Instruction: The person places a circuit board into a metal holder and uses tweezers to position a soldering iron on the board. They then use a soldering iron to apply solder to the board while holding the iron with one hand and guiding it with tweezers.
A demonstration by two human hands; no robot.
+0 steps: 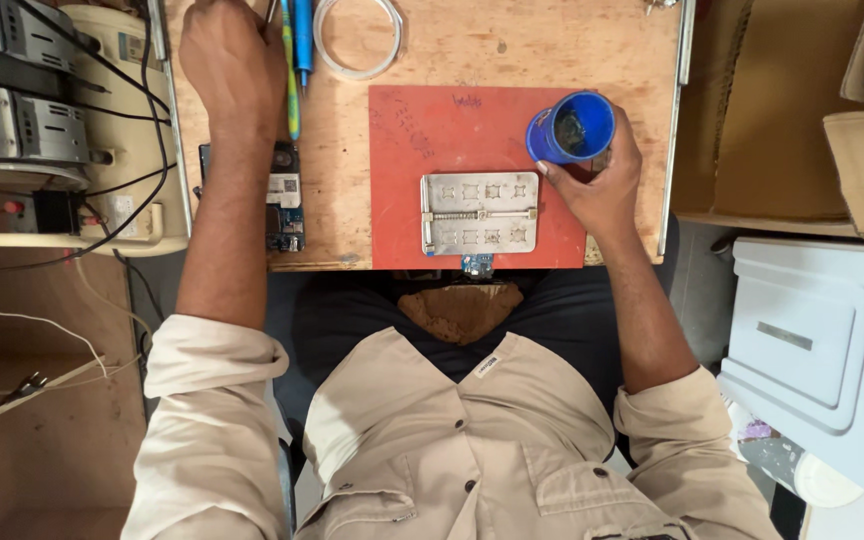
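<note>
From the head view, the right hand (602, 185) is wrapped around a blue cup (570, 127), tilted above the far right corner of the red mat (402, 160) on the wooden surface (552, 50). The left hand (232, 60) is clenched around thin tools (292, 70) at the far edge, and a metal holder plate (479, 212) lies on the mat

Brown cardboard boxes (782, 110) stand at the right of the tabletop (452, 50). A small white label (288, 186) sits on the dark circuit board (284, 215) at the tabletop's left.
</note>
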